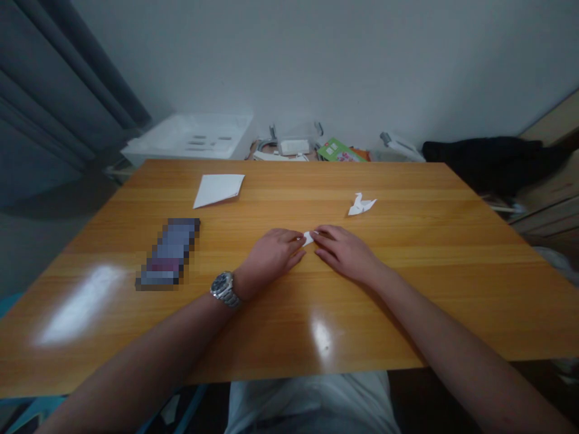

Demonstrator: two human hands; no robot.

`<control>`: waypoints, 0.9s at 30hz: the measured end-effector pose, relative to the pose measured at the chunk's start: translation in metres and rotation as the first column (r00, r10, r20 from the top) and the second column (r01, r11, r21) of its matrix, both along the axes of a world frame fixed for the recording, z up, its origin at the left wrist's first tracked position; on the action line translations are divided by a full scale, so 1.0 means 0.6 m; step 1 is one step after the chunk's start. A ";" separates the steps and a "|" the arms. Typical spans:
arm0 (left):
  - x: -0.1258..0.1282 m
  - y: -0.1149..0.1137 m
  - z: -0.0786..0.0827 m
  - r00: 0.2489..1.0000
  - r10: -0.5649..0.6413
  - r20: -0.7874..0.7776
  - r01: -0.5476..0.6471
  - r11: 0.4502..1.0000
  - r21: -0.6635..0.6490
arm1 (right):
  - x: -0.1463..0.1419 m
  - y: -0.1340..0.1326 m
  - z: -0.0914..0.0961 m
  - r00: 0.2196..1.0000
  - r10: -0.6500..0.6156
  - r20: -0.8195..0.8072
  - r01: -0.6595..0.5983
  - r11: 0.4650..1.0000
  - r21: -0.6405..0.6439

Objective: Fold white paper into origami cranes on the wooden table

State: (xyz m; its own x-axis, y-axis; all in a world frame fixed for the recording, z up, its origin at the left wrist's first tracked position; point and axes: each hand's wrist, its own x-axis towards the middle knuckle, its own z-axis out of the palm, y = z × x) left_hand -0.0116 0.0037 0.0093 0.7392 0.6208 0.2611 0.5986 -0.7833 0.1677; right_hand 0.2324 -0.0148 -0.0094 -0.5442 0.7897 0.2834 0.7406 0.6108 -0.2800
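Note:
My left hand (271,256), with a metal watch (225,289) on its wrist, rests on the wooden table (407,289) with its fingers curled in. My right hand (346,252) lies just to its right, fingers also drawn together. Both pinch a small white folded piece of paper (308,237) between their fingertips, pressed low against the table; most of it is hidden. A finished-looking small folded white paper shape (360,205) lies further back to the right. A larger flat white paper sheet (219,189) lies at the back left.
A pixelated dark rectangular object (169,253) lies on the table to the left of my hands. Behind the table are a white tray-like box (190,138), a green packet (338,150), cables and a dark cloth (488,157). Grey curtains hang at the left.

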 end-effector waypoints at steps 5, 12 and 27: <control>-0.008 -0.007 0.006 0.997 -0.054 -0.062 0.054 0.998 0.010 | 0.001 -0.001 -0.003 1.000 0.026 -0.005 -0.026 1.000 -0.003; -0.009 -0.021 0.015 0.982 -0.022 -0.187 0.042 0.993 0.107 | 0.000 -0.007 -0.003 1.000 0.009 0.030 -0.009 1.000 -0.016; -0.013 -0.022 0.019 0.978 -0.026 -0.206 0.041 0.997 0.066 | 0.001 -0.007 -0.004 0.996 -0.011 0.090 0.018 0.997 -0.075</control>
State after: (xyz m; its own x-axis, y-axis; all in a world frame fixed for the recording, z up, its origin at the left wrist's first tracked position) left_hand -0.0196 -0.0097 0.0208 0.8015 0.5807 0.1430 0.5880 -0.8088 -0.0112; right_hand 0.2332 -0.0189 -0.0119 -0.5528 0.8150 0.1736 0.7733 0.5793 -0.2575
